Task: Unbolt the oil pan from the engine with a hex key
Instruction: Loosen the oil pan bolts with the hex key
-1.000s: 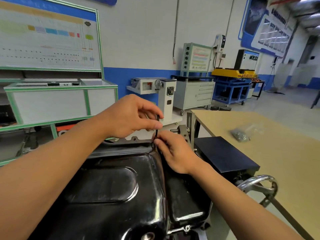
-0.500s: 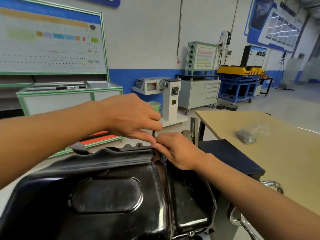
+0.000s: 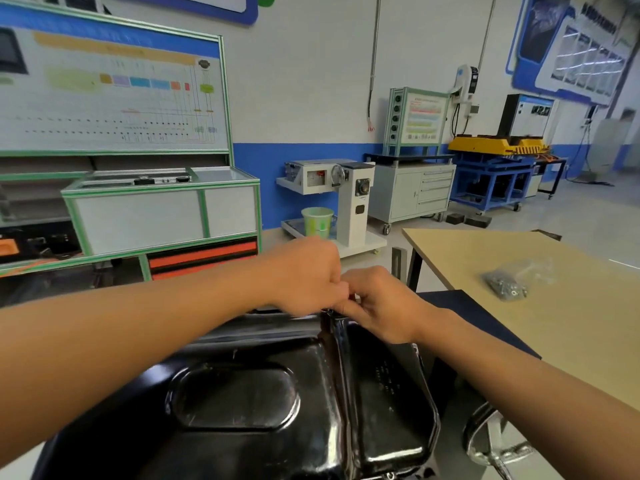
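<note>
The glossy black steel oil pan (image 3: 242, 393) lies bottom-up beside the tan counter (image 3: 554, 323). At its far rim the left hand (image 3: 304, 277) and right hand (image 3: 382, 306) meet, fingers curled; I cannot tell what they grip.

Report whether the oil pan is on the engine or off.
Seated, apparently: the oil pan lies flat, sump up, not raised; left hand and right hand meet at its far rim. The engine beneath is hidden.

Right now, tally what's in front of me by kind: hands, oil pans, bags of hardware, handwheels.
Hands: 2, left hand and right hand
Black oil pan: 1
Bag of hardware: 1
Chrome handwheel: 1
Total: 5
</note>
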The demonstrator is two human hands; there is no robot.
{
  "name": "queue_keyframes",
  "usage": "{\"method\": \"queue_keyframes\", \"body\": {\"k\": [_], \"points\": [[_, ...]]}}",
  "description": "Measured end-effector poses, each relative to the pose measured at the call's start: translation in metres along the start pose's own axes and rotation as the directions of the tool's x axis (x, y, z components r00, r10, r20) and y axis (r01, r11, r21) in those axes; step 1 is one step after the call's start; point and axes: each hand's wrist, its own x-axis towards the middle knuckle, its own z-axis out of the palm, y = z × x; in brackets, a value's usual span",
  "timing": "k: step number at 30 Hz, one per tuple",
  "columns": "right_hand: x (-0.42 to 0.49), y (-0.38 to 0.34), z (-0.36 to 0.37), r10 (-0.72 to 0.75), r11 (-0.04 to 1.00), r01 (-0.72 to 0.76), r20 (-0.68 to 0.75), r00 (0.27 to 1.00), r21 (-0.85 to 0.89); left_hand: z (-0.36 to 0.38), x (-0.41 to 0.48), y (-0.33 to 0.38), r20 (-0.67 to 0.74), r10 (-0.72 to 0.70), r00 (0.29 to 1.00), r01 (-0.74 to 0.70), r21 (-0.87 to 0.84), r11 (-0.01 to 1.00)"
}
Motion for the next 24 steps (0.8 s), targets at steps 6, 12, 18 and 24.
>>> {"method": "queue_keyframes", "body": {"k": [6, 12, 18, 24], "points": [[0.02, -0.017, -0.015, 0.003, 0.994, 0.011, -0.13, 0.991, 0.11, -0.05, -0.023, -0.01, -0.184, -0.055, 0.981, -0.037, -0.461, 0.886], [0.04, -0.028, 0.004, -0.026, 0.988, 0.041, -0.099, 0.995, 0.15, -0.066, -0.045, -0.022, -0.055, 0.089, 0.994, -0.104, -0.412, 0.905], [0.046, -0.028, 0.014, -0.022, 0.987, 0.03, -0.049, 0.999, 0.156, -0.06, -0.049, -0.033, -0.013, 0.097, 0.995, -0.095, -0.342, 0.935], [0.047, -0.023, 0.016, -0.031, 0.988, 0.032, -0.004, 1.0, 0.149, -0.05, -0.048, -0.037, -0.018, 0.126, 0.992, -0.126, -0.26, 0.957]]}}
